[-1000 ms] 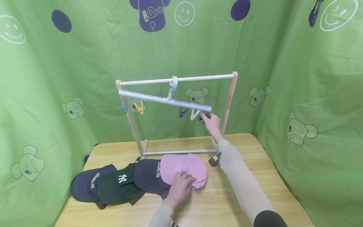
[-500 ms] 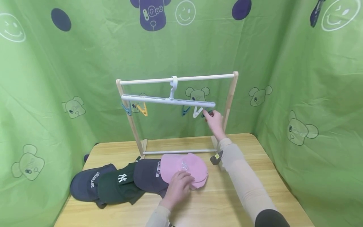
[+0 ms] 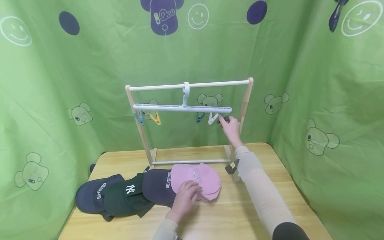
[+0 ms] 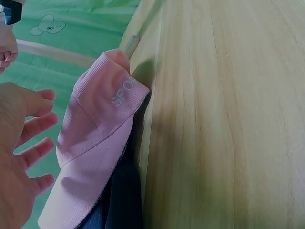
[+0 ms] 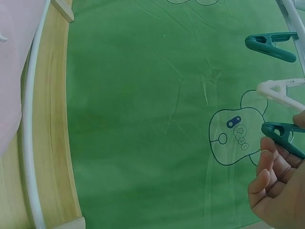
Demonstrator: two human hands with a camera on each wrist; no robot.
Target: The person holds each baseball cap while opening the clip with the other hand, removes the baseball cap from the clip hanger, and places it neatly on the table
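Note:
My right hand (image 3: pixel 231 130) pinches the dark green clothespin (image 5: pixel 285 136) at the right end of a white hanger (image 3: pixel 165 108). Beside it hang a white clothespin (image 5: pixel 281 90) and another green clothespin (image 5: pixel 269 45). On the hanger's left half are a blue clothespin (image 3: pixel 139 119) and a yellow clothespin (image 3: pixel 156 118). My left hand (image 3: pixel 185 199) hovers by the pink cap (image 3: pixel 207 178), its fingers loosely bent and holding nothing. In the left wrist view a gap shows between those fingers and the cap (image 4: pixel 93 124).
The hanger hooks over the top bar (image 3: pixel 150 87) of a wooden rack standing at the table's back. Left of the pink cap, overlapping in a row, lie a navy cap (image 3: pixel 156 186), a dark green cap (image 3: pixel 120 200) and another navy cap (image 3: pixel 87 196). Green curtains surround the table (image 3: pixel 240 213).
The hanger has swung from slanting down on the right to nearly level. My right hand rises slightly and shifts right with the clothespin. The left hand has drawn slightly left, off the pink cap.

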